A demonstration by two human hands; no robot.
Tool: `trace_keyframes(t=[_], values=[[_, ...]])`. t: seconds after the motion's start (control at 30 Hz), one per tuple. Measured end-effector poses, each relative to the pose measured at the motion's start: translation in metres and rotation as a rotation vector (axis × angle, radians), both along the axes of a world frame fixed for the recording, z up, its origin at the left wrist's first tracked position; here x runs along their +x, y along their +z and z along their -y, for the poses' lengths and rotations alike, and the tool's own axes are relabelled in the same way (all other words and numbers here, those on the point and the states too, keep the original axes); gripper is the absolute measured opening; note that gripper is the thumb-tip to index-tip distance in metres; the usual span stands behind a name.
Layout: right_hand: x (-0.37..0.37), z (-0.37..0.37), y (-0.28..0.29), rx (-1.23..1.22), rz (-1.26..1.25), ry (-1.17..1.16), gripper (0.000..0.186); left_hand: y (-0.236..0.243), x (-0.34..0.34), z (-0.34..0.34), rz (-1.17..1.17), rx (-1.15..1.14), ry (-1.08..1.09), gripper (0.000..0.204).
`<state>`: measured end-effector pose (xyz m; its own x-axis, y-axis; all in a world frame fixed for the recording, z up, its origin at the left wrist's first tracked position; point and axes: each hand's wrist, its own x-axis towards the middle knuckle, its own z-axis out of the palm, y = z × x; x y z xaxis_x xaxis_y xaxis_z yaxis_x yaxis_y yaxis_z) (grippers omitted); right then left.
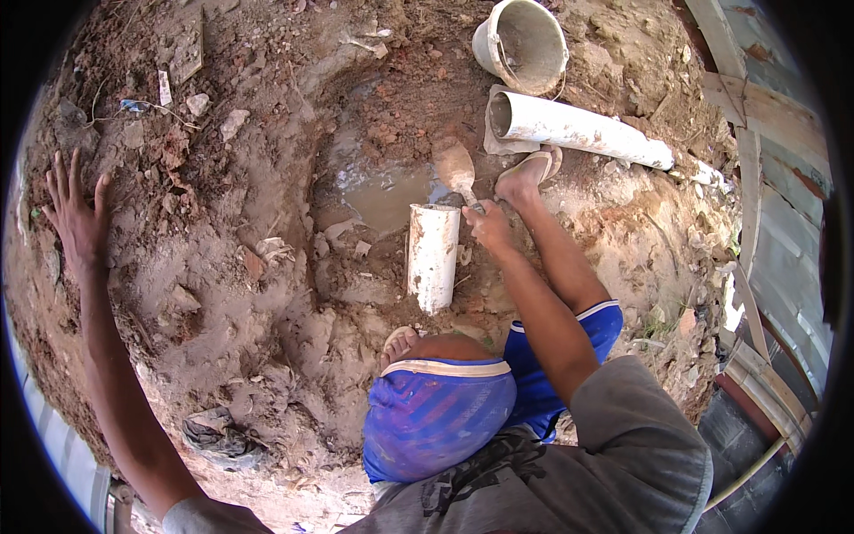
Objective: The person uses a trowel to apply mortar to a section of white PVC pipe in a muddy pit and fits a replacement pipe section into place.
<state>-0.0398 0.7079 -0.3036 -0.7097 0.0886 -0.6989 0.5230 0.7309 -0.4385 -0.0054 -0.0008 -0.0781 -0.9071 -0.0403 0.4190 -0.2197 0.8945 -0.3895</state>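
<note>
At a muddy trench (369, 198), the right hand (490, 228) grips a trowel (455, 167), handle (478, 207) mostly hidden, beside a short white pipe (433, 260); the left hand (78, 218) spreads open, whether touching soil (200, 307) I cannot tell.

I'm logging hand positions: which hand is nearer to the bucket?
Right: the right hand, holding the trowel, is below the bucket in view; the left hand is spread much farther off, toward the left edge.

I have the left arm (108, 374) stretched well outward, left grip (80, 214) splayed wide; the right arm (544, 307) reaches forward, right grip (489, 225) curled closed.
</note>
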Motion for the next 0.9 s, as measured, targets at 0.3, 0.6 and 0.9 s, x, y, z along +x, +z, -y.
trace_keyframes(t=[0.3, 0.6, 0.9], values=[[-0.015, -0.022, 0.007, 0.303, -0.066, 0.325, 0.063, 0.004, 0.002, 0.001, -0.014, 0.027, -0.028, 0.07], [-0.026, -0.037, -0.053, 0.271, -0.138, 0.289, 0.055, 0.007, 0.001, -0.001, 0.012, 0.03, -0.058, 0.069], [-0.067, 0.014, -0.081, 0.24, -0.198, 0.388, 0.041, 0.012, -0.001, -0.008, 0.036, 0.015, -0.09, 0.069]])
